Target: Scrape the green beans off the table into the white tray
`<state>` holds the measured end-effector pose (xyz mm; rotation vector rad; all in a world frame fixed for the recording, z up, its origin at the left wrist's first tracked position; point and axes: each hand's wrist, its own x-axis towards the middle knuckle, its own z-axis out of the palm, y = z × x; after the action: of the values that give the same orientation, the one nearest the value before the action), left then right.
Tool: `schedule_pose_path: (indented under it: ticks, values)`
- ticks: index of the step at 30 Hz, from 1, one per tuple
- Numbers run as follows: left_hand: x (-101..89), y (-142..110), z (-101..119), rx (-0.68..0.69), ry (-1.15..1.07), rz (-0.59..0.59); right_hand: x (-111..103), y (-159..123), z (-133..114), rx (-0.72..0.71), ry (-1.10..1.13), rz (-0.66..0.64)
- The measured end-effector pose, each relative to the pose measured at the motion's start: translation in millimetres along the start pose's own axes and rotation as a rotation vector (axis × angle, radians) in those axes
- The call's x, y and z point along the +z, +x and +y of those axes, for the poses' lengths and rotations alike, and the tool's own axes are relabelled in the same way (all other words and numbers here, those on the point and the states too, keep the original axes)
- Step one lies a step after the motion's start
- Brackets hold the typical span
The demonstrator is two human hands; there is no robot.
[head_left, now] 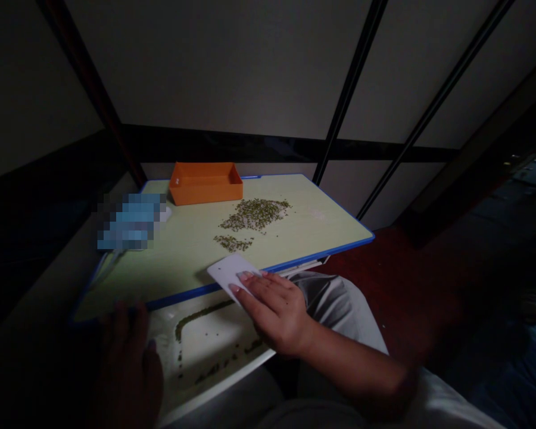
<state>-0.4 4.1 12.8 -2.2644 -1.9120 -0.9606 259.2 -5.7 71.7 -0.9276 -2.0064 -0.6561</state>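
My right hand (277, 310) pinches a flat white card (232, 271), thumb and fingers pressed over its right end. The card tilts across the blue front edge of a pale yellow-green tabletop (330, 232). Just beyond it lie a small patch of greenish grains (233, 243) and a larger spread of the same grains (256, 214). Below the edge is a white tray (223, 369), with grains lining its back and left side and more scattered on its floor. At the dim lower left, my left hand (131, 363) has its fingers extended and apart, beside the tray's left end.
An orange open box (208, 190) stands at the tabletop's back left. A blurred light-blue item (134, 220) with a pale strap or cord lies at the left edge. Panelled walls (227, 71) rise behind. Dark red floor (357, 292) shows to the right.
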Motion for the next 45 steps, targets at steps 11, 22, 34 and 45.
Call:
schedule_pose_path:
  ticks: [11, 22, 34, 45]
  values:
    - [1.8, 1, 1, -0.060, -0.024, -0.005, 8, -4, -3, 0.001, 0.005, -0.060]
    - [2.2, 1, 3, -0.055, -0.028, 0.002, -1, -1, 25, 0.485, 0.280, 0.241]
    - [0.9, 1, 5, -0.053, -0.006, 0.019, 10, 19, 85, 1.016, 0.679, 0.201]
    - [8.9, -4, -3, 0.052, 0.029, 0.098, 18, 23, 89, 1.008, 0.677, 0.144]
